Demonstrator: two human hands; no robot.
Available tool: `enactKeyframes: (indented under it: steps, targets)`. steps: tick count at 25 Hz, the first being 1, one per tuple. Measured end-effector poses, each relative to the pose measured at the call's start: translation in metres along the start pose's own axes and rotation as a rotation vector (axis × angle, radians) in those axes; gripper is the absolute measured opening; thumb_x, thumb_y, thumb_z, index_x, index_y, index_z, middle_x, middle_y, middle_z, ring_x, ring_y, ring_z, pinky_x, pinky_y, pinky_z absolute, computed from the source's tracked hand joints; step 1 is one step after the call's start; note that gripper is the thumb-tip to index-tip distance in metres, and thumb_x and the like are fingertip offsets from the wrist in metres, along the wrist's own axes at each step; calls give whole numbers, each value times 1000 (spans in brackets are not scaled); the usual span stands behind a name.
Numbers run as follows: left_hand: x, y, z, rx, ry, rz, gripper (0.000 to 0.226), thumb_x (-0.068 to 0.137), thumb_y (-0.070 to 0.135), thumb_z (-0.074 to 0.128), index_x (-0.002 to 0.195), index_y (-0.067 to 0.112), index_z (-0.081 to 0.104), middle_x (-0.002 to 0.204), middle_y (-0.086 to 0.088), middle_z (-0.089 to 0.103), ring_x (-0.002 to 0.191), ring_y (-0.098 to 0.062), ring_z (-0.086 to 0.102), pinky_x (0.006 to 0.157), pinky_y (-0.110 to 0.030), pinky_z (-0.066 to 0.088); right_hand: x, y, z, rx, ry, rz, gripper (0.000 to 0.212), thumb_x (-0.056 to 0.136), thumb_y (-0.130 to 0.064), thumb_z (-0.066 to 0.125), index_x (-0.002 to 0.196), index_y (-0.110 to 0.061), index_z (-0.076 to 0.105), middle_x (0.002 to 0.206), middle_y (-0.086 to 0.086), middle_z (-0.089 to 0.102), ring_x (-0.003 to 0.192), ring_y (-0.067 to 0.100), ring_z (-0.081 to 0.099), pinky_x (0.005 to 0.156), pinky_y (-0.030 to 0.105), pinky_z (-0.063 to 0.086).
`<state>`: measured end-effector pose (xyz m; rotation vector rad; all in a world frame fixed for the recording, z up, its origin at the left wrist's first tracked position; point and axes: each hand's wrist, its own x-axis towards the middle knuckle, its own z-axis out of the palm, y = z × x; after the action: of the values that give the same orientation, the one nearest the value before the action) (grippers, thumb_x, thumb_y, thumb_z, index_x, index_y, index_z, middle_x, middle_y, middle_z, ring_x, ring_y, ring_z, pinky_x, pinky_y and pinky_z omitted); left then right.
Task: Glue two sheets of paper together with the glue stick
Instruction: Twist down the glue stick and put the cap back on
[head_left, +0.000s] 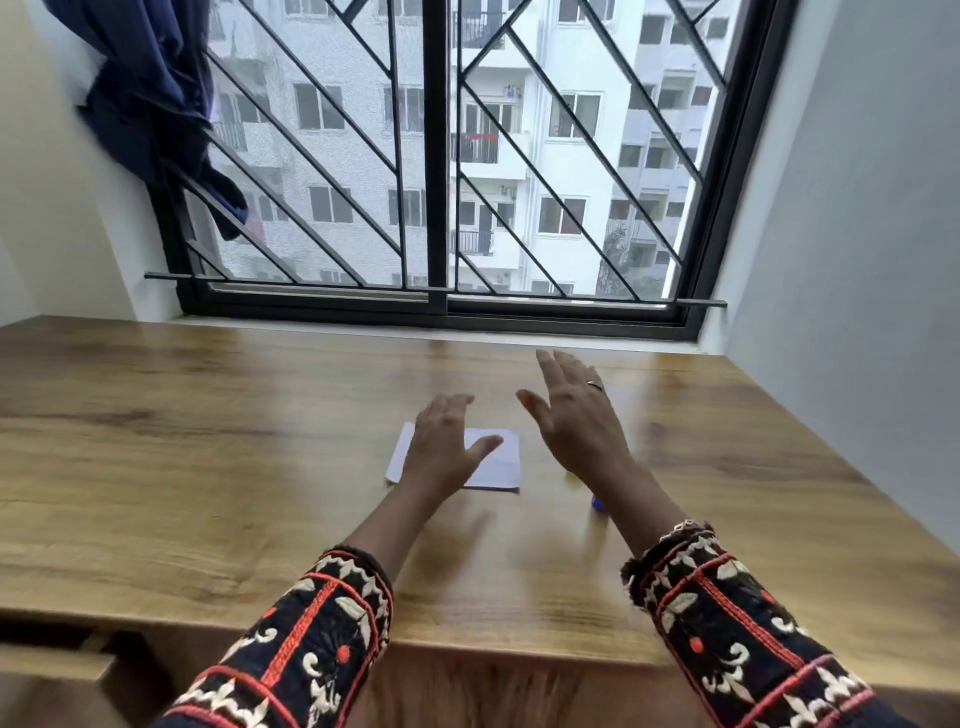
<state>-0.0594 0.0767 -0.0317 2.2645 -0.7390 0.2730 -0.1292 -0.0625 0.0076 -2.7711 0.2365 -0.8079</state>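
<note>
The left hand (447, 441) lies flat and spread on the paper (496, 460), likely pinning it to the worktop (208, 441). The right hand (576, 415) hovers beside the paper, spread and empty. The glue stick (597, 502) peeks out under that wrist.

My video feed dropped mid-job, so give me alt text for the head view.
Both hands are open above a wooden table: the left hand over white paper, the right hand raised beside it, holding nothing. A small blue object, perhaps the glue stick, peeks out by the right wrist; a barred window is behind.
</note>
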Motion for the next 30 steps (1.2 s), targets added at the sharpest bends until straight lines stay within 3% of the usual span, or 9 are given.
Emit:
enactKeyframes:
  steps: [3,6,12,18,22,24,27,30]
  targets:
    - [-3,12,10,-97,-18,38,60,79,36,66,130,12,44,135,-8,47,125,-23,43,101,-34,36,-9,12,-16,226,0,21,54,95,-37,39,142,-12,30,149,12,36,139,24,28,111,32,21]
    - [-10,52,29,-186,-99,96,62,75,37,70,127,10,47,131,-8,52,121,-20,48,98,-28,37,-27,48,-38,403,123,95,46,96,-31,38,137,-11,39,144,11,44,135,22,38,107,28,27]
    - [-18,76,47,-412,-185,42,49,69,25,77,111,9,58,112,-8,64,107,-16,57,87,-20,41,-34,67,-36,796,187,261,40,96,-33,33,125,-11,51,122,12,60,119,26,54,106,44,39]
    - [-25,89,62,-539,-219,-18,22,72,12,74,89,4,63,89,-16,69,90,-28,66,84,-38,50,-47,79,-27,1015,162,422,38,97,-36,30,116,-12,53,110,11,60,109,26,57,97,35,44]
    - [-24,88,55,-679,-182,-34,8,76,5,67,80,3,60,71,-12,67,69,-23,63,74,-35,49,-51,78,-26,1124,102,559,38,97,-37,33,109,-9,54,105,13,61,99,25,59,92,36,47]
    - [-18,89,47,-768,-159,-24,5,78,0,63,81,4,60,69,-7,65,69,-19,60,76,-34,48,-51,75,-25,1197,30,665,38,97,-34,34,107,-4,55,99,16,62,90,25,61,85,35,51]
    - [-9,92,31,-874,-145,-1,12,82,-4,60,89,6,61,87,-11,63,86,-21,60,89,-38,49,-51,62,-21,1330,-115,822,42,98,-33,32,99,2,55,83,16,62,71,24,63,61,28,56]
    - [-4,92,18,-913,-182,48,18,85,-4,55,102,2,60,98,-13,62,94,-21,61,87,-28,52,-49,51,-16,1410,-234,893,49,97,-41,32,95,1,58,72,13,68,54,17,66,43,21,52]
